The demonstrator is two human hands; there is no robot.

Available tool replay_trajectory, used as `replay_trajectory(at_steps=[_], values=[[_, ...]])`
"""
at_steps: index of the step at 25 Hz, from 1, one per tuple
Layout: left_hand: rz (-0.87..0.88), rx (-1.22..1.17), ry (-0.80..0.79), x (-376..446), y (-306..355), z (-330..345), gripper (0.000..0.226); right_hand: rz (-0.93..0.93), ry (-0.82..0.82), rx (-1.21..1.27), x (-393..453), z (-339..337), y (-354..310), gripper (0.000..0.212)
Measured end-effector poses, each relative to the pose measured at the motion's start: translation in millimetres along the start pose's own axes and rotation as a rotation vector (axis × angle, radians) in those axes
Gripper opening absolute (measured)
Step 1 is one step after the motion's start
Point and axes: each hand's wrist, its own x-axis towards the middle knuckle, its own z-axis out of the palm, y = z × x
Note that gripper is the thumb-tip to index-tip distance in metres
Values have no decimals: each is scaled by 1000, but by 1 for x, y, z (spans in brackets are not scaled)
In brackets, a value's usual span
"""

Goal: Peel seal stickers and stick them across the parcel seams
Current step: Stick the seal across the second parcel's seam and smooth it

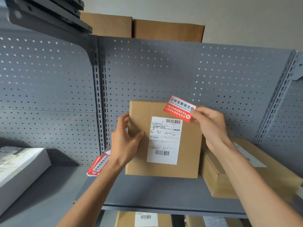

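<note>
— While my right hand (207, 122) pinches the red sticker (180, 108) by its corner above the box (164, 140), it looks light, floppy.
— And my left hand (125, 136), fingers loose, steadies the box's left edge on the shelf (147, 194).

Left hand (126, 141) steadying parcel (164, 140), right hand (208, 122) pinching red sticker (179, 108)
</note>
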Motion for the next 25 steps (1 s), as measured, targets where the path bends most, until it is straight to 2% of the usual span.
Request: replay_trajectory(at_steps=[6, 14, 19, 25], values=[[10, 36, -14, -2, 3, -2, 97, -55, 12, 3, -2, 0, -11, 14], [46, 37, -14, -11, -5, -5, 113, -63, -7, 10, -17, -8, -18, 12], [116, -11, 1, -23, -4, -8, 98, -54, -14, 20, -33, -17, -21, 15], [90, -185, 77, -39, 25, -14, 41, -6, -43, 13, -51, -35, -28, 13]])
